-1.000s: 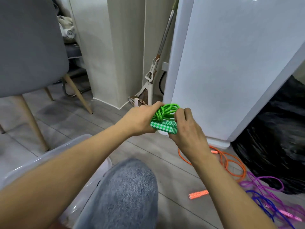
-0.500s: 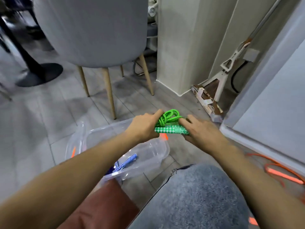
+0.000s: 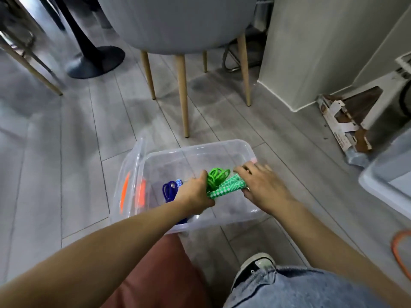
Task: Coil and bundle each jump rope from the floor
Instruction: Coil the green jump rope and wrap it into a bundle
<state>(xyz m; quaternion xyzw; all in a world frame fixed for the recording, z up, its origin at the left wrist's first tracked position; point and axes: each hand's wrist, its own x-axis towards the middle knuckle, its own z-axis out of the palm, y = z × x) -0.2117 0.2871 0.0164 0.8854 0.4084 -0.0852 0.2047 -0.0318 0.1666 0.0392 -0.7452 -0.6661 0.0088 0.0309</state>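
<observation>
Nearest to the camera are a knee in jeans [image 3: 300, 287] and a dark shoe [image 3: 255, 266], with a red-brown cushion [image 3: 155, 274] just beside them on the left. At the right edge a loop of an orange rope [image 3: 398, 252] lies loose on the floor [image 3: 66, 174], so I judge that this one is not yet coiled.

Both forearms reach forward and down over the near wall of a clear plastic bin [image 3: 200, 146]. The left hand [image 3: 195, 194] has its back upward, and its fingers are curled round the green jump rope [image 3: 219, 178] where the coil meets the handles. The right hand [image 3: 262, 185] holds the other end of the two patterned handles [image 3: 229, 187], with the fingers over the top and the thumb at the near side. Its fingertips are a little blurred.

The bundle is between the two hands, above the inside of the bin. Whether it touches the bottom I cannot tell. A blue jump rope [image 3: 170, 191], already bundled, lies in the bin just left of the left hand.

The step in hand seems to be the putting away of the finished green bundle. The next move calls for lowering it and letting go gently with both hands, so that the coil does not spring open, and then turning to the orange rope.

Farther away a grey chair [image 3: 178, 23] stands on wooden legs.
</observation>
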